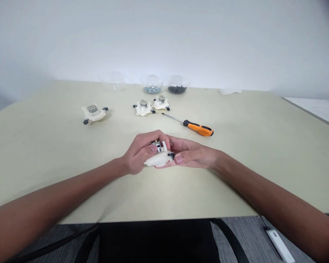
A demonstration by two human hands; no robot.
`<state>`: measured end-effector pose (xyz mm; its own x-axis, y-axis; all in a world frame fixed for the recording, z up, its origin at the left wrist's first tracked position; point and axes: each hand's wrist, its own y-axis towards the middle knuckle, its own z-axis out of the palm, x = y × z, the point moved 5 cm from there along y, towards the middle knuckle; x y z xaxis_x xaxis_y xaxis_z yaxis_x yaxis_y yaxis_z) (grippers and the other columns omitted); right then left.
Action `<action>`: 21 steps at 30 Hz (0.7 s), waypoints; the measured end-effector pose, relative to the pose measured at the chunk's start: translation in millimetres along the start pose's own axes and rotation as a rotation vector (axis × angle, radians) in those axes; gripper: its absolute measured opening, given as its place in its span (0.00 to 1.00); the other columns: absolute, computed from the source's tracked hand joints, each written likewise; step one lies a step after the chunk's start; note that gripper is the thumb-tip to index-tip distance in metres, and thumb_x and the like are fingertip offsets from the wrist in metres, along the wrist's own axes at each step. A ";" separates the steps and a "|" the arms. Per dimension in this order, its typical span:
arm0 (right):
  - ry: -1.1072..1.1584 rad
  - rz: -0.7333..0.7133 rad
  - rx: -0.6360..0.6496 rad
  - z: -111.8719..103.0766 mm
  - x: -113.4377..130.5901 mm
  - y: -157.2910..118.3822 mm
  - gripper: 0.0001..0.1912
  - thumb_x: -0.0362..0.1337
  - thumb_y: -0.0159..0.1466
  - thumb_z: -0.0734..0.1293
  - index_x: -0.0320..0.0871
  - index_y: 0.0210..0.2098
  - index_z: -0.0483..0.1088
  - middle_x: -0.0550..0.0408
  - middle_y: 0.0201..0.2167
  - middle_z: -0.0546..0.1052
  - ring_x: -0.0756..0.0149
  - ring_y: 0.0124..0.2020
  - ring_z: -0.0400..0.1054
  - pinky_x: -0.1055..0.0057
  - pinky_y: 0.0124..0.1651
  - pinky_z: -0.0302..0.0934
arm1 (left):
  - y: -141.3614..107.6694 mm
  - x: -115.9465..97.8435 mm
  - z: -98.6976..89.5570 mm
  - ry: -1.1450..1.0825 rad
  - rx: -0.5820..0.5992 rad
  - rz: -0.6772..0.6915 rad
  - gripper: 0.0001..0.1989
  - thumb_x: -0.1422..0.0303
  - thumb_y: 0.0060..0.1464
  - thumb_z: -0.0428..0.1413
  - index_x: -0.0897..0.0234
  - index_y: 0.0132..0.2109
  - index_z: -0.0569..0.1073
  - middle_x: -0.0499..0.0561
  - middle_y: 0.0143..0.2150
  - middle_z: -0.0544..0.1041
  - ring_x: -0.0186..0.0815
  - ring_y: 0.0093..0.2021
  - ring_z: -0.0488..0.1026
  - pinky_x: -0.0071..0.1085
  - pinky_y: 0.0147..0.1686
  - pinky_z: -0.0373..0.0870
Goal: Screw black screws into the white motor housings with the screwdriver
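Both hands hold one white plastic motor mount above the table's near middle. My left hand wraps around its left side, thumb against the silver motor. Gripping the right side, my right hand has its thumb beside a small black part at the mount's edge. Fingers hide much of the mount's far side and underside. Beyond my hands lies an orange and black screwdriver, its tip pointing to the back left.
Three similar motor mounts rest farther back, one at the left and a pair near the middle. Behind them stand clear bowls, one with silvery small parts, another with black small parts. A white flat piece lies back right.
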<state>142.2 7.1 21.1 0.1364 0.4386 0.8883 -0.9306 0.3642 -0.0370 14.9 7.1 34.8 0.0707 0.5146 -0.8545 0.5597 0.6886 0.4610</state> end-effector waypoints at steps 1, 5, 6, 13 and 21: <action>0.011 -0.005 0.008 -1.4 -0.3 -0.3 0.21 0.34 0.61 0.69 0.42 0.51 0.61 0.50 0.53 0.64 0.65 0.56 0.63 0.54 0.65 0.52 | 0.5 -0.8 0.1 -0.025 -0.006 0.008 0.17 0.58 0.61 0.46 0.67 0.40 0.70 0.55 0.34 0.73 0.35 0.29 0.67 0.31 0.29 0.62; 0.049 -0.028 0.029 -6.2 -2.1 0.1 0.25 0.38 0.61 0.69 0.44 0.56 0.61 0.49 0.56 0.62 0.64 0.58 0.61 0.56 0.64 0.54 | 2.1 -1.6 -0.3 -0.090 -0.033 0.021 0.17 0.59 0.61 0.46 0.69 0.39 0.70 0.54 0.31 0.72 0.32 0.26 0.65 0.29 0.26 0.60; 0.051 -0.031 0.023 -7.4 -2.8 0.5 0.25 0.38 0.61 0.70 0.44 0.56 0.62 0.50 0.55 0.62 0.65 0.57 0.61 0.57 0.63 0.55 | 2.1 -1.2 -0.6 -0.091 -0.039 0.019 0.17 0.59 0.61 0.46 0.69 0.39 0.70 0.54 0.31 0.72 0.32 0.26 0.65 0.29 0.26 0.60; -0.020 -0.066 -0.078 -13.3 -7.3 3.0 0.24 0.42 0.58 0.72 0.43 0.50 0.65 0.52 0.49 0.65 0.68 0.52 0.64 0.61 0.59 0.61 | -1.2 3.0 1.0 -0.029 -0.023 -0.008 0.17 0.59 0.62 0.44 0.68 0.40 0.69 0.53 0.31 0.71 0.33 0.27 0.64 0.31 0.28 0.58; -0.104 -0.031 -0.214 -5.0 -3.1 3.1 0.17 0.38 0.60 0.70 0.42 0.45 0.62 0.53 0.46 0.65 0.68 0.49 0.65 0.56 0.59 0.59 | 1.4 1.0 0.0 0.149 0.012 -0.002 0.13 0.64 0.62 0.42 0.66 0.40 0.68 0.51 0.32 0.70 0.32 0.29 0.63 0.31 0.30 0.60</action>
<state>140.5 11.0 16.0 0.1179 0.3418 0.9324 -0.8320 0.5465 -0.0952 15.8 8.6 34.6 -0.0538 0.5841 -0.8099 0.5693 0.6843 0.4556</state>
